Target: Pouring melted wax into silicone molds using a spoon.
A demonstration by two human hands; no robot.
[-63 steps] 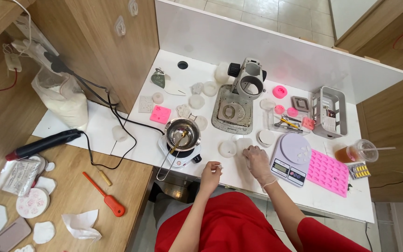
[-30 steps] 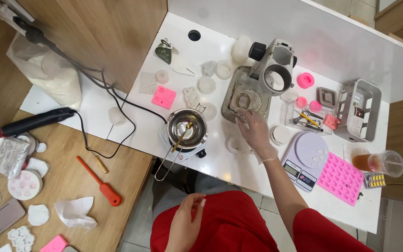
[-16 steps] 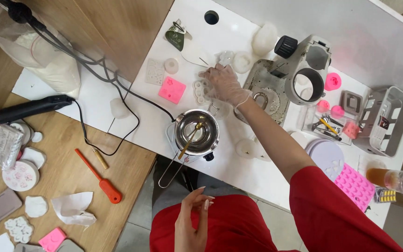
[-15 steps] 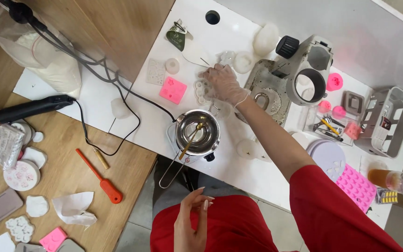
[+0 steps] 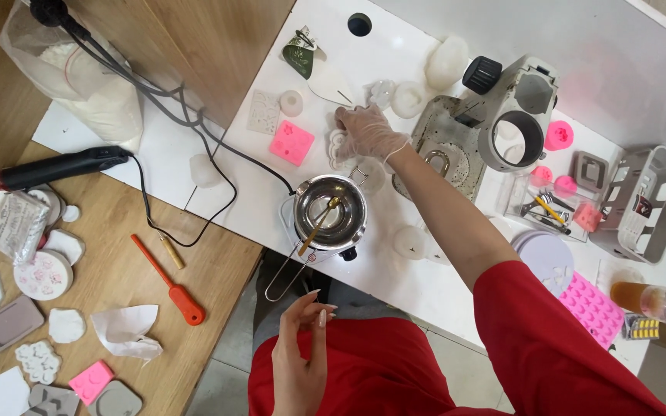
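On a cluttered white desk (image 5: 395,289), the gloved right hand (image 5: 365,132) rests curled fingers on a white flower-shaped mould (image 5: 338,148) mid-desk beyond the melting pot (image 5: 330,211); the left hand (image 5: 300,360) hovers loosely open, empty, over the lap.

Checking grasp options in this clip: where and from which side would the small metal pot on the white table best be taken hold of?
Probably by the wire handle of the metal pot, coming from the near table edge: it juts out over the edge, clear of the pot's rim.
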